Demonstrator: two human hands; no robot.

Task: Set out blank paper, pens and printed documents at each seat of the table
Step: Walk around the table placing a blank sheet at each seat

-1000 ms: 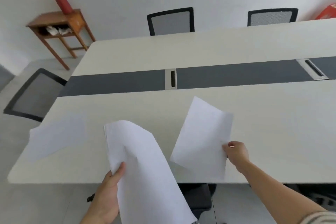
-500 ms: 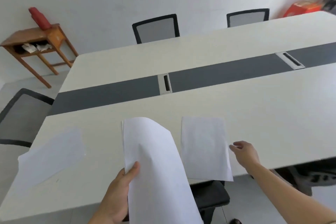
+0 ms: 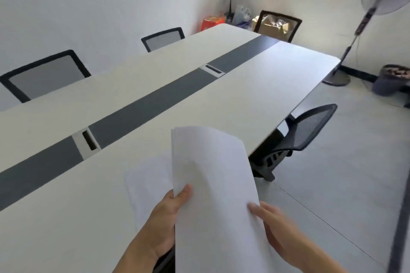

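Observation:
My left hand [image 3: 164, 217] grips a curved stack of blank white paper [image 3: 213, 184] by its left edge, above the near edge of the long white table [image 3: 255, 95]. My right hand [image 3: 275, 228] meets the stack's right edge, thumb on top and fingers underneath. One blank sheet [image 3: 148, 182] lies flat on the table just left of the stack, partly hidden by it and by my left hand. No pens or printed documents are in view.
A dark strip with two cable ports [image 3: 88, 139] [image 3: 213, 70] runs along the table. Mesh chairs stand on the far side [image 3: 44, 73] [image 3: 163, 37], at the far end [image 3: 277, 24] and on the near side [image 3: 310, 128]. A standing fan [image 3: 363, 20] is at the right.
My right hand let go of the sheet it laid on the table and came to the stack's right edge. The view has swung right along the table.

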